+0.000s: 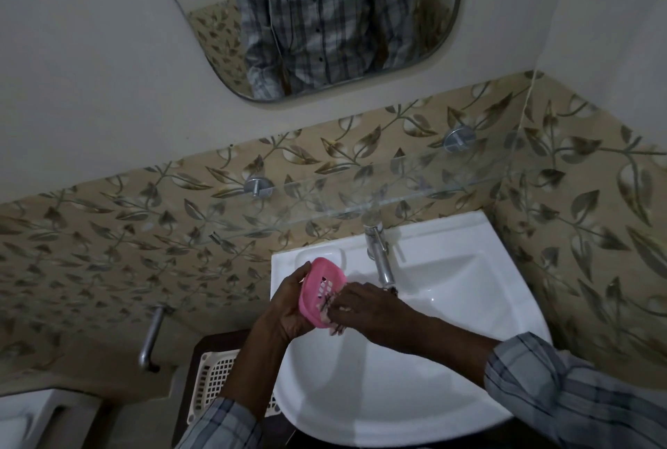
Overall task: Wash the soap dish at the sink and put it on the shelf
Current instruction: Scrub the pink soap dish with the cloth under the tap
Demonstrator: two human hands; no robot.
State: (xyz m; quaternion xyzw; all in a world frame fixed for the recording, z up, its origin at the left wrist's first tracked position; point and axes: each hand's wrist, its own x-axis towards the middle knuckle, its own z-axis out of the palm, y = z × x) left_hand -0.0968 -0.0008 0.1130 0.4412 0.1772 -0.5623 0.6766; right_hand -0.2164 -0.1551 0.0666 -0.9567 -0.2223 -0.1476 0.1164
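Pink soap dish (322, 288) is held tilted on edge over the left rear of the white sink (415, 394), just left of the tap (381, 262) and below the glass shelf (397, 192). Left hand (288, 309) is wrapped round its back, fingers curled. Right hand (366, 306) is clamped on a pale scrubbing pad (334, 320), which is pressed into the dish's lower end.

Level: dim, murky, greyish cast.
Brightest: white sink (451, 304), soft sheen on basin.
Glare: faint glint along glass shelf (361, 197) edge.
Edges: wide-angle bend, straight lines curve.
Focus: mildly soft, noisy darks.
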